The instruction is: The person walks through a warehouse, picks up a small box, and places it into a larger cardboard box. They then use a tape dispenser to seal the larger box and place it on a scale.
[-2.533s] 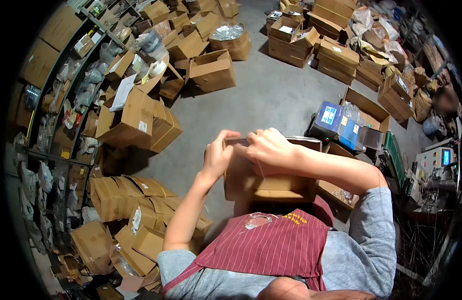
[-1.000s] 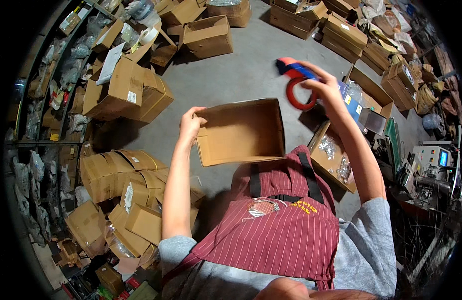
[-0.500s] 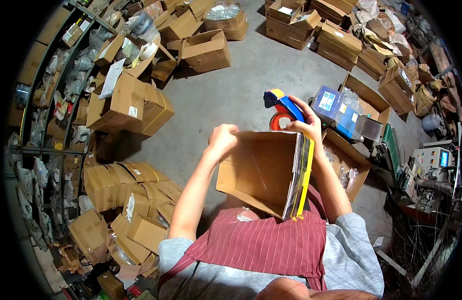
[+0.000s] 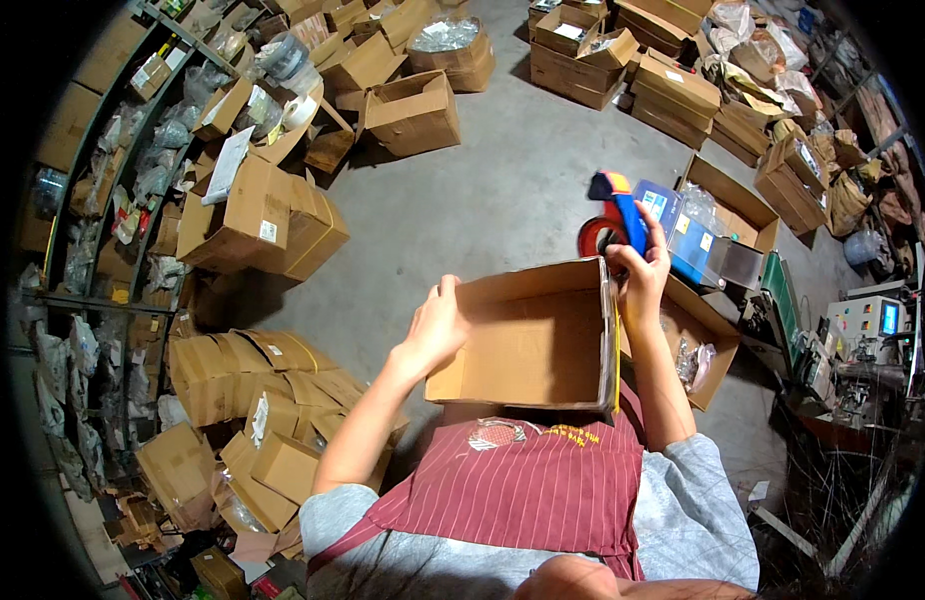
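Observation:
In front of my apron is a shallow cardboard box (image 4: 528,345), its inside facing up toward me. My left hand (image 4: 435,328) grips the box's left wall near the far corner, fingers over the rim. My right hand (image 4: 643,275), beyond the far right corner, is closed around a blue tape dispenser (image 4: 633,225) with a dark head and a red-rimmed roll. The dispenser stands up above the box rim. Dark and yellow strips (image 4: 616,375) run along the box's right side, mostly turned out of sight.
Flattened and open cartons (image 4: 238,370) pile up at the left, beside a loaded shelf rack (image 4: 108,300). To the right are a blue bin (image 4: 691,245), an open carton (image 4: 713,330) with small bagged parts, and a machine with a small screen (image 4: 868,318). More boxes (image 4: 573,75) stand at the back.
The box has turned so its striped right side shows far less. My right hand and the tape dispenser have shifted right. My left hand has slid lower, farther onto the box's wall.

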`<state>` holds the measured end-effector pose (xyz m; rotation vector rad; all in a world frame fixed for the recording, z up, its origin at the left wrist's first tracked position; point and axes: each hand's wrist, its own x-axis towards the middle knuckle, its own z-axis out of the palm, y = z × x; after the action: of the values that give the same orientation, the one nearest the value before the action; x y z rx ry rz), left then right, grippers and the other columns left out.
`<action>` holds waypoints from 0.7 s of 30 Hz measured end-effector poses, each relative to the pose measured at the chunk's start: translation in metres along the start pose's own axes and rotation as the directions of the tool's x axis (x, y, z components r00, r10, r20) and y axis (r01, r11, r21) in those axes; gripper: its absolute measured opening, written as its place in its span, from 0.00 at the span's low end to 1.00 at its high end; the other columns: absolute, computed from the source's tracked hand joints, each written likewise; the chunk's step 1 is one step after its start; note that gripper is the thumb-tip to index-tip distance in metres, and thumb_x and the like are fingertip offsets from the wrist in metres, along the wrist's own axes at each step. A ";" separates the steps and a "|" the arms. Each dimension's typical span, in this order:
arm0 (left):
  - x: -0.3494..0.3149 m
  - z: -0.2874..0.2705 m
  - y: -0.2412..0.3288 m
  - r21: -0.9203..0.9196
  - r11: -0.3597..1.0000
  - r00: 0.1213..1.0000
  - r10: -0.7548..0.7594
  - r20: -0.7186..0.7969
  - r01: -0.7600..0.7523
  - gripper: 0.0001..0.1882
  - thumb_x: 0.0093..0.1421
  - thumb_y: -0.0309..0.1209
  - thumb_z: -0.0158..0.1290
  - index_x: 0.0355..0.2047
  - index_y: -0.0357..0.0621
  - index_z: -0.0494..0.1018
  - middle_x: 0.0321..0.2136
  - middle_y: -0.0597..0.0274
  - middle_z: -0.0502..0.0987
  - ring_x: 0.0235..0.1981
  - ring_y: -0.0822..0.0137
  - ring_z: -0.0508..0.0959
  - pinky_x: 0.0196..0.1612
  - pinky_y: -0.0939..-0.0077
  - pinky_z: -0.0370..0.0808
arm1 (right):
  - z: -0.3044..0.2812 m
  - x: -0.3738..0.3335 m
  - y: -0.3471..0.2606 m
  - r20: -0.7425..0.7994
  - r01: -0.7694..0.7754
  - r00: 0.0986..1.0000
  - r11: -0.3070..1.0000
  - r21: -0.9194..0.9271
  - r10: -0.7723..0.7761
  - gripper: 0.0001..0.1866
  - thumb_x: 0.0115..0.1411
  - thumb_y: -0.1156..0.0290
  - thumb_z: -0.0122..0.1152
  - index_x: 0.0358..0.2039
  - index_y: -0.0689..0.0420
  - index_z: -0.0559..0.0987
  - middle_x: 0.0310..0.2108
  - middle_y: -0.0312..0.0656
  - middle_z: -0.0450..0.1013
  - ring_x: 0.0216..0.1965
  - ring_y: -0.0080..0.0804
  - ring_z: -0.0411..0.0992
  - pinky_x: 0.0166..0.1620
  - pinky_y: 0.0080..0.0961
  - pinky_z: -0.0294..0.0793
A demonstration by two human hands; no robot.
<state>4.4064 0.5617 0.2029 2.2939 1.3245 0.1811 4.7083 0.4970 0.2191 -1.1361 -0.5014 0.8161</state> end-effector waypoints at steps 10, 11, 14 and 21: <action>-0.022 -0.051 -0.013 -0.395 0.872 0.930 -0.158 0.332 0.289 0.31 0.52 0.28 0.52 0.60 0.41 0.66 0.35 0.49 0.80 0.33 0.62 0.80 0.40 0.66 0.76 | -0.053 0.004 0.012 -0.178 0.045 0.983 0.998 -0.046 -0.053 0.33 0.49 0.77 0.61 0.59 0.59 0.71 0.28 0.36 0.75 0.23 0.20 0.71 0.29 0.16 0.70; -0.024 -0.054 -0.013 -0.434 0.843 0.918 -0.160 0.362 0.318 0.32 0.53 0.29 0.52 0.61 0.41 0.65 0.35 0.51 0.80 0.32 0.65 0.79 0.39 0.68 0.77 | -0.055 0.001 0.012 -0.173 0.036 0.984 0.998 -0.054 -0.045 0.33 0.49 0.77 0.61 0.59 0.59 0.71 0.27 0.35 0.74 0.22 0.20 0.71 0.28 0.16 0.70; -0.027 -0.075 0.003 -0.654 0.591 0.854 -0.122 0.506 0.472 0.34 0.52 0.32 0.53 0.62 0.41 0.66 0.44 0.59 0.78 0.37 0.70 0.77 0.41 0.75 0.75 | -0.055 -0.006 0.019 -0.144 -0.026 0.989 0.998 -0.060 0.018 0.33 0.49 0.77 0.60 0.59 0.60 0.71 0.25 0.35 0.73 0.21 0.20 0.70 0.28 0.16 0.69; -0.028 -0.103 0.023 -0.723 0.646 0.889 0.147 0.434 0.246 0.31 0.58 0.41 0.56 0.59 0.40 0.69 0.44 0.57 0.77 0.35 0.72 0.78 0.41 0.75 0.75 | -0.067 -0.013 0.052 -0.044 -0.048 0.998 0.994 -0.100 0.044 0.35 0.48 0.78 0.61 0.61 0.59 0.69 0.32 0.39 0.75 0.23 0.22 0.71 0.26 0.19 0.72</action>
<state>4.3745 0.5634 0.3072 1.4275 0.8177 0.1311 4.7329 0.4569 0.1473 -1.2597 -0.4878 0.8123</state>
